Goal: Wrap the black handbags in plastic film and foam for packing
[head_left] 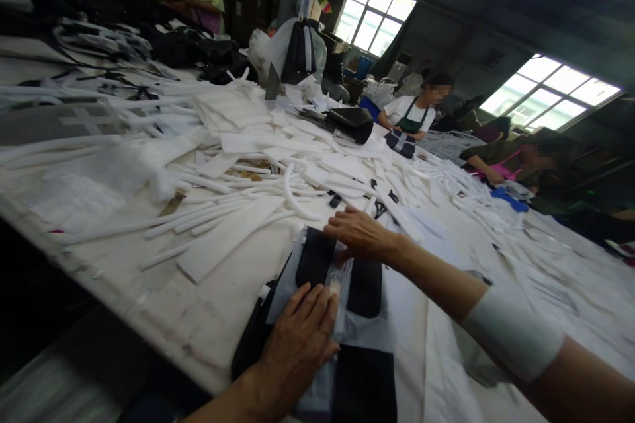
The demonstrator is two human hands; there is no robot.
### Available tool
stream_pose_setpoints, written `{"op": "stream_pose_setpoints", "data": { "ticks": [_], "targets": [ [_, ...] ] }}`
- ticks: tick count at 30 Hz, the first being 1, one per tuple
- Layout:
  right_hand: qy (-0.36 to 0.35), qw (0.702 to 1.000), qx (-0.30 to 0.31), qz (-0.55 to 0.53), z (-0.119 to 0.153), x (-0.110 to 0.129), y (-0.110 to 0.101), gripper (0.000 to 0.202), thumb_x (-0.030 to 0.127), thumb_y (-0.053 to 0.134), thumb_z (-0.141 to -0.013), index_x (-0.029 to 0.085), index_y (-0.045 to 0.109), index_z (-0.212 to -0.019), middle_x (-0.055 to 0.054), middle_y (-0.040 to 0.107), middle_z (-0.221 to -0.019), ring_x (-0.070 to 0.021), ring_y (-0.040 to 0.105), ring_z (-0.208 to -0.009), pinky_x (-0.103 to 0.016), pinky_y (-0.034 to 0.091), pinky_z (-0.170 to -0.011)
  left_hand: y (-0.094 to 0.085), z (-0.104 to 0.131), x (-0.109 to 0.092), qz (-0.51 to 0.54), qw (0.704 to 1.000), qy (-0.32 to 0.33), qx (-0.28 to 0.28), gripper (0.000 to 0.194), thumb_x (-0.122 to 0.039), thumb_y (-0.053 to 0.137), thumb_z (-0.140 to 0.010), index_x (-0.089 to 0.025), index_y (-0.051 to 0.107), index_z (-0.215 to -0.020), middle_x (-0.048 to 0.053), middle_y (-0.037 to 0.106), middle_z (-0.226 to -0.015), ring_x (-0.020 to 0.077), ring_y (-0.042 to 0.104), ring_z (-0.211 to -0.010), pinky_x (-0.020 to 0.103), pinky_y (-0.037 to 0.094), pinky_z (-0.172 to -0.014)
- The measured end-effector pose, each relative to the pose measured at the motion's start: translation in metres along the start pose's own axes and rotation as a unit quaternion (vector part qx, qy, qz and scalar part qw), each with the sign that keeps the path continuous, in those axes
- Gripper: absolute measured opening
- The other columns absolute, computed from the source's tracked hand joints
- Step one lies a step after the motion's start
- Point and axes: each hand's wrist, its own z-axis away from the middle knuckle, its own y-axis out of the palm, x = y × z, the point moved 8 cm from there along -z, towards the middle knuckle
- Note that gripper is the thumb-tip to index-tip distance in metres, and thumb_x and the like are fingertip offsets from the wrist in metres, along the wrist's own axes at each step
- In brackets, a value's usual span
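A flat black bag (364, 377) lies on the table before me, crossed by pale grey bands (370, 334) and partly covered by crinkled clear plastic (339, 281). On its middle, over the plastic, my left hand (300, 334) rests with its fingers laid flat and close together. My right hand (364, 236) is at the bag's far edge. Its fingers curve over that edge and the thumb presses into the bunched plastic, partly hidden. A pale sleeve band wraps my right forearm.
White foam strips and tubes (218, 221) and flat white sheets (233, 238) heap across the table (208, 330). Beyond them lies a black bag (350, 124). Several people work around the far side, one (414, 112) handling a black-and-grey bag. The table's near edge runs along the left.
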Motion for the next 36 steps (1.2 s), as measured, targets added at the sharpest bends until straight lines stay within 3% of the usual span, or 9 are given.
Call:
{"op": "stream_pose_setpoints", "data": {
  "ticks": [5, 8, 12, 16, 19, 23, 27, 30, 36],
  "targets": [
    [0.226, 0.948, -0.143, -0.170, 0.043, -0.038, 0.022, 0.115, 0.062, 0.082, -0.053, 0.020, 0.030, -0.146, -0.018, 0.033, -0.150, -0.0336, 0.033, -0.136, -0.047, 0.029, -0.108, -0.002, 0.000, 0.000, 0.004, 1.000, -0.001, 0.002, 0.054, -0.048, 0.058, -0.087, -0.018, 0.049, -0.131, 0.008, 0.061, -0.127, 0.0222, 0.053, -0.120, 0.039, 0.035, -0.108],
    [0.326, 0.904, -0.182, -0.209, 0.068, -0.031, 0.048, 0.103, 0.058, 0.080, -0.058, 0.019, 0.038, -0.143, -0.018, 0.037, -0.148, -0.0355, 0.032, -0.137, -0.052, 0.027, -0.109, -0.002, -0.002, 0.000, 0.013, 1.000, -0.010, 0.020, 0.053, -0.044, 0.060, -0.087, -0.018, 0.048, -0.132, 0.009, 0.060, -0.127, 0.0234, 0.053, -0.120, 0.042, 0.037, -0.107],
    [0.426, 0.801, -0.325, -0.267, 0.135, -0.011, 0.040, 0.049, 0.050, 0.064, -0.080, 0.021, 0.061, -0.119, -0.012, 0.061, -0.125, -0.0300, 0.054, -0.117, -0.044, 0.040, -0.099, -0.011, -0.010, 0.000, 0.051, 0.997, -0.006, 0.051, 0.052, -0.039, 0.063, -0.086, -0.019, 0.048, -0.131, 0.010, 0.058, -0.129, 0.0256, 0.054, -0.119, 0.045, 0.040, -0.106],
    [0.511, 0.723, -0.232, -0.403, 0.190, 0.031, 0.065, 0.040, 0.060, 0.056, -0.082, 0.021, 0.067, -0.078, -0.003, 0.069, -0.072, -0.0205, 0.065, -0.071, -0.029, 0.047, -0.067, -0.047, -0.012, 0.025, 0.113, 0.994, -0.011, 0.007, 0.038, -0.031, 0.049, -0.094, -0.022, 0.048, -0.131, 0.010, 0.053, -0.133, 0.0223, 0.051, -0.121, 0.039, 0.044, -0.102],
    [0.588, 0.662, -0.175, -0.431, 0.215, 0.057, 0.099, 0.048, 0.067, 0.053, -0.079, 0.021, 0.058, -0.068, 0.000, 0.063, -0.059, -0.0171, 0.060, -0.055, -0.027, 0.043, -0.055, -0.072, -0.002, 0.074, 0.127, 0.983, -0.130, -0.034, 0.028, -0.037, 0.042, -0.095, -0.021, 0.058, -0.112, 0.008, 0.062, -0.114, 0.0230, 0.058, -0.108, 0.039, 0.046, -0.094],
    [0.586, 0.609, -0.169, -0.508, 0.205, 0.073, 0.133, 0.052, 0.071, 0.048, -0.077, 0.022, 0.047, -0.060, 0.002, 0.053, -0.052, -0.0127, 0.049, -0.045, -0.024, 0.035, -0.044, -0.059, 0.018, 0.122, 0.205, 0.928, -0.301, 0.073, 0.037, -0.053, 0.040, -0.091, -0.021, 0.055, -0.083, 0.001, 0.062, -0.078, 0.0184, 0.059, -0.071, 0.031, 0.046, -0.068],
    [0.564, 0.552, -0.203, -0.580, 0.192, 0.078, 0.140, 0.051, 0.070, 0.051, -0.073, 0.023, 0.039, -0.058, 0.007, 0.038, -0.045, -0.0094, 0.033, -0.041, -0.023, 0.025, -0.041, -0.040, 0.009, 0.132, 0.239, 0.904, -0.334, 0.115, 0.041, -0.058, 0.039, -0.087, -0.021, 0.051, -0.073, -0.003, 0.055, -0.066, 0.0159, 0.052, -0.064, 0.027, 0.039, -0.062],
    [0.557, 0.542, -0.214, -0.592, 0.192, 0.080, 0.141, 0.050, 0.069, 0.053, -0.072, 0.023, 0.038, -0.058, 0.007, 0.034, -0.046, -0.0095, 0.030, -0.043, -0.023, 0.023, -0.042, -0.026, -0.005, 0.134, 0.234, 0.898, -0.348, 0.130, 0.040, -0.058, 0.044, -0.083, -0.021, 0.050, -0.070, -0.004, 0.052, -0.062, 0.0151, 0.050, -0.061, 0.026, 0.034, -0.058],
    [0.520, 0.585, -0.238, -0.575, 0.193, 0.077, 0.139, 0.048, 0.064, 0.055, -0.075, 0.022, 0.038, -0.059, 0.006, 0.033, -0.052, -0.0107, 0.031, -0.051, -0.025, 0.027, -0.049, -0.022, -0.028, 0.132, 0.214, 0.906, -0.346, 0.116, 0.031, -0.049, 0.049, -0.081, -0.022, 0.047, -0.067, -0.005, 0.049, -0.059, 0.0140, 0.048, -0.059, 0.025, 0.030, -0.058]
  ]
}}
